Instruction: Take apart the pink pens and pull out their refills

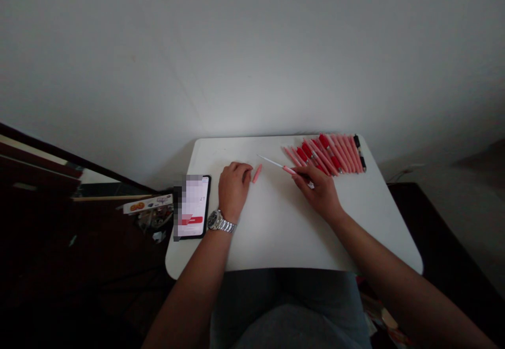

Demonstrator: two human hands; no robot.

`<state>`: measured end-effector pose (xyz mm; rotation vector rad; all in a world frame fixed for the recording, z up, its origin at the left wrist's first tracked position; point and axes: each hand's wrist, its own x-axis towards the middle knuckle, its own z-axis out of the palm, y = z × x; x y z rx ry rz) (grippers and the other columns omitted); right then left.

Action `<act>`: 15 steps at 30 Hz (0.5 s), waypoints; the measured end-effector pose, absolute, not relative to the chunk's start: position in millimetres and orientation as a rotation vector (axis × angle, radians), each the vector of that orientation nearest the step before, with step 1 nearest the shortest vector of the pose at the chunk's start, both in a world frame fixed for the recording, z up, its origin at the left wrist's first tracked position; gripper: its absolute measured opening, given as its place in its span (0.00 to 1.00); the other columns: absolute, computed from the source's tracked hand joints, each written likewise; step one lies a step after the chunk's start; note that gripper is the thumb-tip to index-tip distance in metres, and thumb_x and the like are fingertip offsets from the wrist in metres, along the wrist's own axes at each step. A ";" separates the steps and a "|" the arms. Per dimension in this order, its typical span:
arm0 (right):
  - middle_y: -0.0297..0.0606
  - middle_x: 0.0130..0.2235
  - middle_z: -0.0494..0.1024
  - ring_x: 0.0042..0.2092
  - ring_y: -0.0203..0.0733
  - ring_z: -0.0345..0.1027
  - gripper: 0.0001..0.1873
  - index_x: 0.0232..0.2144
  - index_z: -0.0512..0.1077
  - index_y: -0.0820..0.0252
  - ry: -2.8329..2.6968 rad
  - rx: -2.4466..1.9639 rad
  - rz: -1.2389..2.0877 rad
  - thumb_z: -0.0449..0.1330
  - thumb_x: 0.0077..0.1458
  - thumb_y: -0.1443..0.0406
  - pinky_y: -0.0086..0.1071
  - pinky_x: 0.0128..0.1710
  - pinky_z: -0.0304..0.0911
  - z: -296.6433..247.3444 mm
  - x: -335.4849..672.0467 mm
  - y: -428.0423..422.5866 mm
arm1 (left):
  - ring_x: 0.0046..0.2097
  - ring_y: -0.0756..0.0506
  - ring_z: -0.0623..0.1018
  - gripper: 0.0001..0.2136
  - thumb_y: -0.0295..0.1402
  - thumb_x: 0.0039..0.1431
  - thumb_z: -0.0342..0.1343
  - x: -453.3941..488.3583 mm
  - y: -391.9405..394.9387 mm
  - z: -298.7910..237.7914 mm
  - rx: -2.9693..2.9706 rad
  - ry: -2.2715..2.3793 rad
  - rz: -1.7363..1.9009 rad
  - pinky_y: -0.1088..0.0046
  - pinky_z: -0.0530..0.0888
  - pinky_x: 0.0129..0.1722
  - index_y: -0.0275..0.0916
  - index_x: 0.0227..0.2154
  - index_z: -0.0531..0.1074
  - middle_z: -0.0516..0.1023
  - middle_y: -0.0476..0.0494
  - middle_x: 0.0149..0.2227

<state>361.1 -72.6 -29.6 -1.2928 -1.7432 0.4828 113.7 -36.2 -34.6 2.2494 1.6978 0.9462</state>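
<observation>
My right hand (315, 186) grips the pink half of a ballpoint pen (289, 170). A long, thin white refill (270, 160) sticks out of it and points up and to the left. My left hand (235, 188) rests on the white table with loosely bent fingers. Close beside its fingertips lies a short pink pen barrel piece (257, 173); whether they touch it I cannot tell. Right of centre, along the back, a row of pens (335, 154) lies side by side, mostly pink, with several red ones and a black one at the right end.
A phone (193, 207) with a lit screen lies at the left edge of the white table (284, 238). A pale wall (252, 54) rises directly behind the table. A metal wristwatch (221, 221) is on my left wrist. Dark clutter (153, 217) sits lower down at the left.
</observation>
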 end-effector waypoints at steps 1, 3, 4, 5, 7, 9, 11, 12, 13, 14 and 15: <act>0.39 0.35 0.78 0.33 0.39 0.69 0.13 0.45 0.77 0.58 -1.742 -1.291 0.478 0.58 0.66 0.58 0.34 0.34 0.66 -29.0 360.8 -72.6 | 0.44 0.39 0.76 0.09 0.28 0.66 0.53 113.5 -36.3 -35.2 2.257 1.705 0.943 0.59 0.71 0.47 0.42 0.42 0.78 0.78 0.41 0.44; 0.39 0.35 0.78 0.33 0.39 0.69 0.13 0.44 0.77 0.58 -1.742 -1.287 0.473 0.58 0.66 0.58 0.33 0.34 0.65 -28.5 360.4 -72.5 | 0.43 0.39 0.75 0.10 0.29 0.67 0.52 113.2 -36.4 -36.6 2.264 1.716 0.939 0.59 0.71 0.46 0.42 0.43 0.78 0.78 0.40 0.43; 0.39 0.35 0.78 0.32 0.39 0.69 0.13 0.44 0.77 0.58 -1.744 -1.285 0.476 0.58 0.66 0.58 0.33 0.33 0.65 -28.6 360.4 -72.4 | 0.43 0.39 0.75 0.10 0.29 0.67 0.51 113.2 -36.4 -37.2 2.261 1.718 0.944 0.59 0.71 0.46 0.42 0.43 0.78 0.78 0.40 0.43; 0.39 0.35 0.78 0.32 0.39 0.69 0.13 0.45 0.77 0.58 -1.747 -1.283 0.481 0.58 0.66 0.58 0.33 0.33 0.66 -29.0 360.5 -72.3 | 0.43 0.39 0.75 0.10 0.29 0.68 0.51 113.2 -36.4 -37.8 2.256 1.718 0.952 0.59 0.71 0.46 0.41 0.44 0.77 0.78 0.39 0.43; 0.39 0.35 0.78 0.33 0.39 0.70 0.13 0.45 0.77 0.58 -1.750 -1.277 0.486 0.58 0.66 0.58 0.33 0.33 0.66 -30.5 360.8 -72.0 | 0.45 0.38 0.75 0.11 0.28 0.68 0.50 113.4 -36.1 -38.6 2.234 1.713 0.983 0.58 0.71 0.48 0.41 0.47 0.77 0.77 0.38 0.43; 0.39 0.35 0.79 0.33 0.39 0.70 0.13 0.45 0.77 0.58 -1.755 -1.270 0.483 0.58 0.67 0.58 0.33 0.34 0.66 -31.9 361.1 -71.9 | 0.46 0.38 0.75 0.12 0.28 0.68 0.50 113.5 -35.7 -38.7 2.201 1.696 1.025 0.57 0.71 0.50 0.40 0.48 0.77 0.77 0.37 0.44; 0.39 0.36 0.79 0.33 0.39 0.70 0.12 0.45 0.77 0.58 -1.763 -1.261 0.485 0.58 0.67 0.59 0.33 0.34 0.66 -32.8 361.1 -72.0 | 0.47 0.38 0.75 0.12 0.29 0.68 0.49 113.6 -35.3 -37.7 2.150 1.660 1.087 0.57 0.71 0.51 0.39 0.47 0.77 0.77 0.37 0.44; 0.39 0.36 0.79 0.33 0.39 0.70 0.12 0.45 0.77 0.58 -1.769 -1.254 0.488 0.58 0.67 0.59 0.33 0.34 0.66 -32.9 360.9 -72.2 | 0.47 0.39 0.75 0.12 0.29 0.69 0.49 113.7 -35.2 -36.8 2.116 1.633 1.129 0.58 0.72 0.51 0.39 0.47 0.77 0.76 0.37 0.44; 0.39 0.36 0.79 0.34 0.40 0.70 0.11 0.45 0.77 0.58 -1.775 -1.245 0.494 0.58 0.67 0.60 0.33 0.34 0.66 -32.9 360.8 -72.5 | 0.47 0.40 0.75 0.11 0.29 0.69 0.49 113.8 -35.0 -35.6 2.075 1.602 1.175 0.59 0.72 0.51 0.40 0.46 0.77 0.76 0.38 0.44; 0.40 0.37 0.79 0.34 0.40 0.70 0.11 0.45 0.77 0.58 -1.780 -1.238 0.500 0.58 0.67 0.60 0.33 0.34 0.66 -32.8 360.6 -72.8 | 0.46 0.41 0.75 0.10 0.30 0.69 0.50 113.8 -34.9 -34.3 2.029 1.571 1.223 0.61 0.72 0.50 0.40 0.46 0.76 0.76 0.39 0.45; 0.40 0.37 0.79 0.35 0.40 0.71 0.11 0.45 0.77 0.58 -1.786 -1.232 0.504 0.58 0.66 0.60 0.33 0.34 0.66 -32.7 360.3 -73.0 | 0.45 0.42 0.75 0.10 0.31 0.69 0.50 114.0 -34.8 -32.9 1.975 1.539 1.271 0.63 0.72 0.48 0.40 0.45 0.76 0.77 0.39 0.45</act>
